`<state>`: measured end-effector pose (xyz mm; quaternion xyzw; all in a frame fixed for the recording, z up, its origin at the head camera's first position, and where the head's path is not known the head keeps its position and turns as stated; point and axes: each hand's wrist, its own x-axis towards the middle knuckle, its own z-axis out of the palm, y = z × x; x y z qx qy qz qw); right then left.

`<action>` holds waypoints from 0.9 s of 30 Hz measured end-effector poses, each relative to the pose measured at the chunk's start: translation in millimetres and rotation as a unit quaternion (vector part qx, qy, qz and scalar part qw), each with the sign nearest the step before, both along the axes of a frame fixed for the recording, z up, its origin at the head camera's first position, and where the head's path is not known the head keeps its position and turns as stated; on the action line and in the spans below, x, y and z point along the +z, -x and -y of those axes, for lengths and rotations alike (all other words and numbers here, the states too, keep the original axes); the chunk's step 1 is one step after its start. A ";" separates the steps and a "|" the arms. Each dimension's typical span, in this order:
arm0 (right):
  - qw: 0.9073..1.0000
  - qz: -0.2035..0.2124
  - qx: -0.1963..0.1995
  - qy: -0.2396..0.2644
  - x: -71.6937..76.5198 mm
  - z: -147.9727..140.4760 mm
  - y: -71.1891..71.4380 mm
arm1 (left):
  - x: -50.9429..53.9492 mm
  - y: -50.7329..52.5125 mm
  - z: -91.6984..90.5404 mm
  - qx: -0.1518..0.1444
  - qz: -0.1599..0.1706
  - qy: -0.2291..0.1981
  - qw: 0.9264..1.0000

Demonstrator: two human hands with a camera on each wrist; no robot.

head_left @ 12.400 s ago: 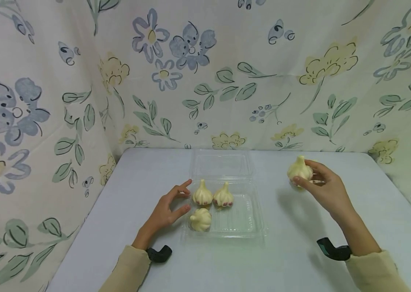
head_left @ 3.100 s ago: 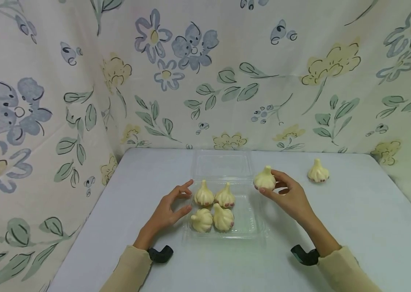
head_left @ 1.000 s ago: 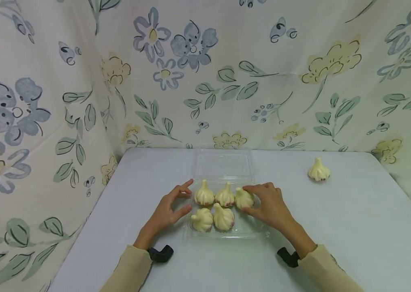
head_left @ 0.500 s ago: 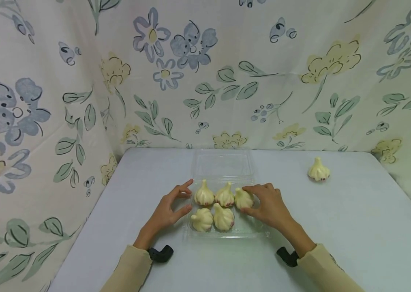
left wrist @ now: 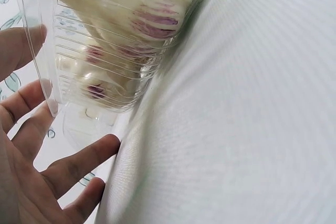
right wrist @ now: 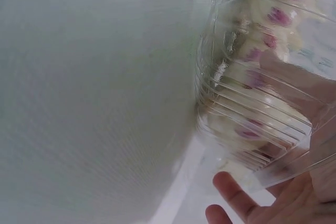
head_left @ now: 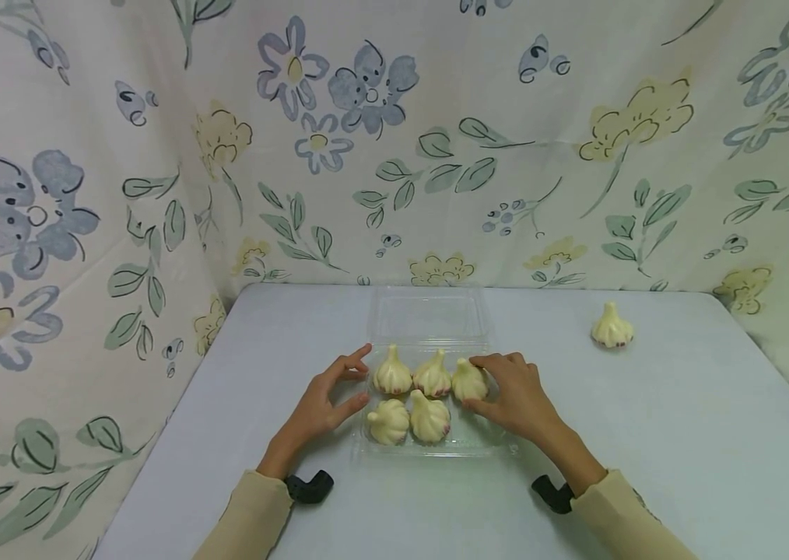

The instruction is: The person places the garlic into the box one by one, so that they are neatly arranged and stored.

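A clear plastic clamshell container (head_left: 475, 446) stands on the table with its lid laid back. Several garlic bulbs sit in it: a back row with one bulb (head_left: 392, 372) at left and another (head_left: 433, 376) in the middle, and two front bulbs, the left one (head_left: 388, 422) lying tilted. My right hand (head_left: 517, 395) holds a garlic bulb (head_left: 469, 381) in the back right of the container, thumb in front and fingers behind. My left hand (head_left: 327, 398), fingers spread, touches the container's left rim. In the right wrist view the thumb (right wrist: 294, 80) shows through the container wall.
One more garlic bulb (head_left: 611, 326) stands at the back right of the table (head_left: 661, 420). The container's lid (head_left: 426, 317) lies flat toward the back edge. A floral curtain (head_left: 436, 210) hangs behind and at the sides.
Since the earliest frames, two bulbs have come into the container, one front and one back right. Over the last second the held bulb's stem has turned slightly more upright; the left hand stays put.
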<state>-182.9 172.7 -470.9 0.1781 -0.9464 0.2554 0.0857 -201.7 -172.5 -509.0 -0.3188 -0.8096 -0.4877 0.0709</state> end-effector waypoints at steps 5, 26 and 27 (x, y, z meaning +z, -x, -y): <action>1.000 0.000 0.000 0.006 -1.4 -1.1 -0.1 | -0.4 0.9 -0.4 0.003 -0.003 0.005 1.000; 0.996 0.017 0.004 0.087 -5.5 -5.4 0.2 | 1.2 -1.3 -0.6 0.009 0.016 0.004 1.000; 0.996 0.017 0.002 0.090 -5.2 -5.6 0.0 | 0.2 -0.6 0.1 0.008 0.017 0.003 1.000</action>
